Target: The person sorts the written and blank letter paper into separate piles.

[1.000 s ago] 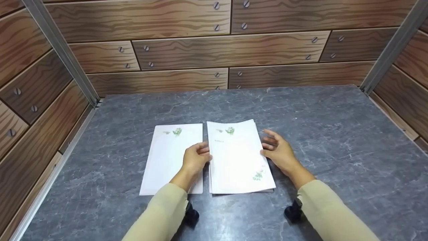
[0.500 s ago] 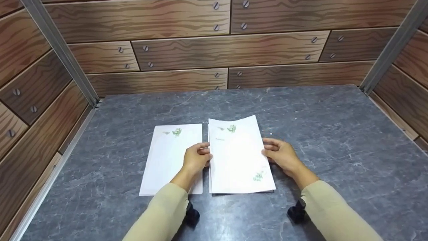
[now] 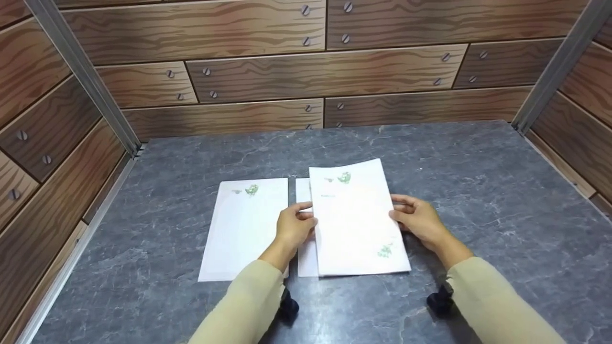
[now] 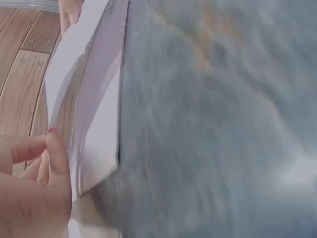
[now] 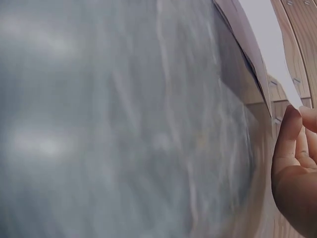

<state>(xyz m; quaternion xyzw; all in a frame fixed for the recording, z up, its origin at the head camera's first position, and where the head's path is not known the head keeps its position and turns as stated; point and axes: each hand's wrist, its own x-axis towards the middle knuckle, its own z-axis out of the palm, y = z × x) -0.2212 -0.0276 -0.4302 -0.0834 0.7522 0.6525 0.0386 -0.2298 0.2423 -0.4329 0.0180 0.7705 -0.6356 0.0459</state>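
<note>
Between my two hands is a white sheet of paper [image 3: 356,224] with green printed motifs at its top and lower right corner. My left hand [image 3: 294,227] pinches its left edge, and my right hand [image 3: 420,222] pinches the right edge. The wrist views show the sheet [image 4: 64,69] raised over the paper stack [image 4: 101,134], bowing between the thumb and fingers at each side. Under it in the head view, a strip of the lower paper stack [image 3: 307,260] shows at the left; the rest is covered.
A second white paper stack [image 3: 244,229] with a similar green motif lies to the left, partly behind my left forearm. The dark marbled table [image 3: 502,205] extends around the papers. Wood-patterned panels [image 3: 267,71] and metal posts [image 3: 81,71] bound it.
The sheet has come up off the stack and shifted right, uncovering the stack's left strip. My right hand came to its edge; both hands then moved right with it.
</note>
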